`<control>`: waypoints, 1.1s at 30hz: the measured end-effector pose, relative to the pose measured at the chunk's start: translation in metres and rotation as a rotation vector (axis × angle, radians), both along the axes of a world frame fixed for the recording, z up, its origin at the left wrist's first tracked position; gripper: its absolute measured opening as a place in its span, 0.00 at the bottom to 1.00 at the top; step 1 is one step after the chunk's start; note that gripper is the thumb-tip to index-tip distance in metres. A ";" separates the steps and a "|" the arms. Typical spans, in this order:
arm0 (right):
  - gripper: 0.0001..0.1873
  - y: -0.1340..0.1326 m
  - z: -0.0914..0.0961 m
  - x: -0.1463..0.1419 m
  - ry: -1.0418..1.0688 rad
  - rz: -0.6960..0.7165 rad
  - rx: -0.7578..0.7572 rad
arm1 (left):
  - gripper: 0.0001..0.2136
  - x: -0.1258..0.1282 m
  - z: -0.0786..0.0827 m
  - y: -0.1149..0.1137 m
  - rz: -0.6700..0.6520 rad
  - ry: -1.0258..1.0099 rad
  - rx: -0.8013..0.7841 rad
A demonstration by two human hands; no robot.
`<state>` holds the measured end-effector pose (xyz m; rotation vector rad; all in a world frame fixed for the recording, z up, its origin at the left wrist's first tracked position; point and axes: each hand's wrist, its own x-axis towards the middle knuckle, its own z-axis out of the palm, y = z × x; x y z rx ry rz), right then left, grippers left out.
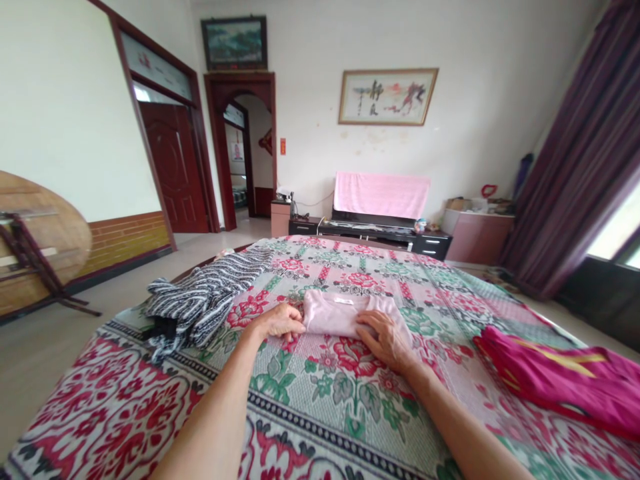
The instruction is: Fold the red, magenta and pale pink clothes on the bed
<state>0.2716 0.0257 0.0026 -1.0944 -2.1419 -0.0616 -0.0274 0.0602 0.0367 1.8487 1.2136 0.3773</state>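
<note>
A pale pink shirt (330, 319), folded into a compact bundle with its neckline and white label at the far side, lies in front of me. At its left edge, my left hand (284, 321) is closed, thumb and fingers pinching the fabric. My right hand (384, 339) rests on the right part of the shirt, fingers spread and lying flat, covering some of the cloth. Beneath both is a flowered cover (320, 387) in red, green and white.
A black-and-white striped garment (210, 293) lies crumpled to the left. On the right is a folded magenta garment (560, 373) with yellow on it. Beyond the covered surface stand a low black cabinet (435, 245) and a pink cloth-draped screen (383, 193). A round wooden tabletop (65, 233) leans at left.
</note>
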 end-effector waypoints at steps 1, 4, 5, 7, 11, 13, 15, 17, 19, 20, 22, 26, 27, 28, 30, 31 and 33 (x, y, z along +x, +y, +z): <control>0.11 0.000 0.000 0.000 0.002 -0.002 0.000 | 0.12 -0.001 0.000 0.000 0.009 -0.002 -0.007; 0.10 0.000 -0.001 0.000 0.010 -0.005 0.003 | 0.11 -0.005 0.001 0.000 0.034 -0.002 -0.030; 0.10 0.001 -0.002 0.000 0.013 -0.006 0.004 | 0.11 -0.005 0.001 0.000 0.041 0.002 -0.034; 0.10 0.002 -0.003 0.001 0.014 -0.008 0.005 | 0.10 -0.005 0.002 -0.001 0.057 0.021 -0.027; 0.10 0.003 -0.004 0.001 0.014 0.003 0.000 | 0.11 -0.003 0.003 -0.002 0.080 0.023 -0.045; 0.10 0.003 -0.003 0.001 0.022 0.009 -0.001 | 0.14 -0.001 0.003 -0.001 0.089 -0.022 -0.068; 0.11 0.003 -0.003 0.001 0.029 0.011 0.001 | 0.18 0.001 0.002 0.001 0.126 -0.062 -0.076; 0.11 0.002 -0.002 0.000 0.029 0.012 -0.002 | 0.20 0.004 0.000 0.003 0.181 -0.089 -0.084; 0.11 0.001 -0.001 0.000 0.023 0.010 -0.004 | 0.21 0.008 -0.002 0.005 0.218 -0.123 -0.114; 0.11 0.001 -0.001 0.000 0.021 0.007 -0.005 | 0.22 0.010 -0.003 0.006 0.235 -0.141 -0.136; 0.11 0.000 -0.001 0.000 0.017 0.003 -0.008 | 0.23 0.014 -0.004 0.008 0.276 -0.165 -0.176; 0.11 0.002 -0.003 0.000 0.020 -0.004 -0.007 | 0.21 0.017 -0.005 0.009 0.340 -0.152 -0.168; 0.11 0.002 -0.003 0.001 0.021 -0.006 -0.007 | 0.19 0.017 -0.005 0.009 0.350 -0.155 -0.164; 0.11 0.003 -0.004 0.001 0.021 -0.009 -0.008 | 0.18 0.017 -0.006 0.010 0.364 -0.166 -0.159; 0.11 0.003 -0.004 0.001 0.016 -0.009 -0.008 | 0.15 0.016 -0.007 0.011 0.406 -0.195 -0.145; 0.10 0.003 -0.005 0.001 0.013 -0.008 -0.008 | 0.14 0.016 -0.008 0.012 0.430 -0.202 -0.132; 0.10 0.003 -0.005 0.001 0.010 -0.006 -0.007 | 0.12 0.016 -0.010 0.014 0.469 -0.191 -0.092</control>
